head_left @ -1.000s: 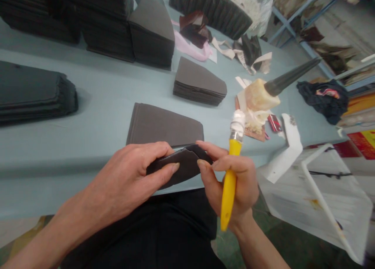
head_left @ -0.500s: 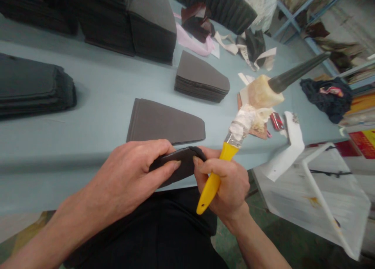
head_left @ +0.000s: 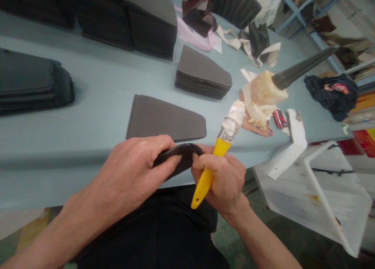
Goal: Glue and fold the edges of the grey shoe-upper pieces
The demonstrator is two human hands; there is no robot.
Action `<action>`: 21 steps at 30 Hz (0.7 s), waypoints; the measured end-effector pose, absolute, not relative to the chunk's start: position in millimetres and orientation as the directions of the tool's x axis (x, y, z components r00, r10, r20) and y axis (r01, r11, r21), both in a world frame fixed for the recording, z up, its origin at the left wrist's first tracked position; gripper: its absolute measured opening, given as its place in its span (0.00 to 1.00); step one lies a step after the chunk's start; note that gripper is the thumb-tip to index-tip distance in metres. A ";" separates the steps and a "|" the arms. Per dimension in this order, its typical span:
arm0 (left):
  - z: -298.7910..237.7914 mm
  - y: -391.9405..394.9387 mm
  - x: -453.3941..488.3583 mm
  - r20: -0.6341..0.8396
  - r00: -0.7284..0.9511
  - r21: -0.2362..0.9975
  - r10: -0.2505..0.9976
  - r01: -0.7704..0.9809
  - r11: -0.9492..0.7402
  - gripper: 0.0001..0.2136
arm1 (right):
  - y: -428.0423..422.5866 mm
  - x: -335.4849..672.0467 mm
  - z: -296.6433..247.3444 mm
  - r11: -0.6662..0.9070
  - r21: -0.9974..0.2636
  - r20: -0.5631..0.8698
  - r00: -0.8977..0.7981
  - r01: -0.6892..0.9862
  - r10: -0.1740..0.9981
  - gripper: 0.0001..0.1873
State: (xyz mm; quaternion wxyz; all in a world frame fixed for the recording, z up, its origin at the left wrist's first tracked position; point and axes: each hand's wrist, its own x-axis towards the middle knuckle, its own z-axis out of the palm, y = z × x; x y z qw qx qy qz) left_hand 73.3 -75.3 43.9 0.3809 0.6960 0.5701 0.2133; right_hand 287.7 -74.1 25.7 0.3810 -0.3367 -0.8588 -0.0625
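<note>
My left hand (head_left: pixel 134 171) and my right hand (head_left: pixel 222 179) both pinch a folded dark grey piece (head_left: pixel 181 159) at the near edge of the table, pressing its fold together. My right hand also grips a brush with a yellow handle (head_left: pixel 206 177), whose white, glue-caked head (head_left: pixel 234 118) points up and to the right. Just beyond the hands, a thin stack of flat dark grey pieces (head_left: pixel 165 118) lies on the blue-grey table (head_left: pixel 96 89).
A thicker grey stack (head_left: pixel 203 73) lies farther back, with tall black stacks (head_left: pixel 102 15) behind and a black pile (head_left: pixel 32 83) at left. A yellowish glue lump on a dark cone (head_left: pixel 269 89) stands at right. A white stand (head_left: pixel 319 183) sits off the table's right end.
My right hand has tipped the brush from upright to slanting right and closed more tightly on the folded piece. Both hands have drawn nearer each other.
</note>
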 end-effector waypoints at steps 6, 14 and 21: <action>43.6 -72.3 77.2 -0.165 0.227 0.730 0.960 0.682 -0.036 0.16 | -73.7 288.2 24.9 0.759 -0.136 0.666 -0.509 0.636 0.546 0.09; 51.6 -71.5 86.0 -0.220 0.159 0.622 0.962 0.783 0.013 0.16 | -71.8 287.2 22.1 0.746 -0.090 0.656 -0.524 0.660 0.543 0.12; 57.8 -69.1 96.3 -0.250 0.121 0.524 0.961 0.851 0.030 0.14 | -66.6 287.5 16.7 0.703 -0.037 0.660 -0.510 0.711 0.551 0.09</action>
